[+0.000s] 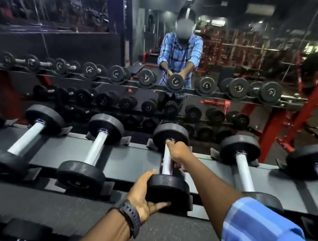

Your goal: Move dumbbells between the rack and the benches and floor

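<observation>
Head view: at lower centre, left hand [145, 194] is cupping the dumbbell [168, 162]'s near head, fingers open; right hand [175, 155] is gripping its handle on the rack [132, 163]. A slipping lift risks fingers pinching against the cradle.

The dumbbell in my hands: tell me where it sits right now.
In the head view the dumbbell lies on the rack's top shelf at centre, between two neighbouring dumbbells, right hand on its handle, left hand cupping its near head.
</observation>
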`<state>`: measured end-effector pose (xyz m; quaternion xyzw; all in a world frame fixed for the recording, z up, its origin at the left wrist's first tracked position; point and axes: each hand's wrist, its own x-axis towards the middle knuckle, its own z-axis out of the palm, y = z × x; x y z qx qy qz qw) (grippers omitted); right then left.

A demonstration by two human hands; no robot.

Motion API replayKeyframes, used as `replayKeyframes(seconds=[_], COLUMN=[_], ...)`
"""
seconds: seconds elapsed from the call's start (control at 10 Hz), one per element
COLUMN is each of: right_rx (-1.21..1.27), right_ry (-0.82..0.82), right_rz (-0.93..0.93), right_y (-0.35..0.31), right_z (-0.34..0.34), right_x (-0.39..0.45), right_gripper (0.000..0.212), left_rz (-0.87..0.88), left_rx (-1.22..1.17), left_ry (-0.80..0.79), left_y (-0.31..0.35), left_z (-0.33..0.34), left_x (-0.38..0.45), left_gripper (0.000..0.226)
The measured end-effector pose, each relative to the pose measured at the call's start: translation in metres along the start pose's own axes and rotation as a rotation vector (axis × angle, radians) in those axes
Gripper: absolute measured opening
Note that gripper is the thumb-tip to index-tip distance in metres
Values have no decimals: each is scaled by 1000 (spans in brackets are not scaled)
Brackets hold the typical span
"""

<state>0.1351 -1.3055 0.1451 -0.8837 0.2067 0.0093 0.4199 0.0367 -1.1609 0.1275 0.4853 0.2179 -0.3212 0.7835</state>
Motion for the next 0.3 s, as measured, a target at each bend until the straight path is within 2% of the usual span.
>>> replayKeyframes(seconds=[0.1, 0.2, 0.3], right_rx=[-26, -158, -63], right_ry=[14, 18, -18], right_rz=[7, -26, 3], right_y=[1, 0, -2], right_z=[-2, -14, -29], right_x=[-9, -28, -50], right_gripper=[56, 48, 41], left_rz=[-31, -66, -70], left_rx=[57, 133, 251], left_ry=[-50, -83, -22], left_y=[4, 19, 42], left_z=[-7, -14, -20], left_x=[-4, -18, -47], left_gripper=[60, 79, 94])
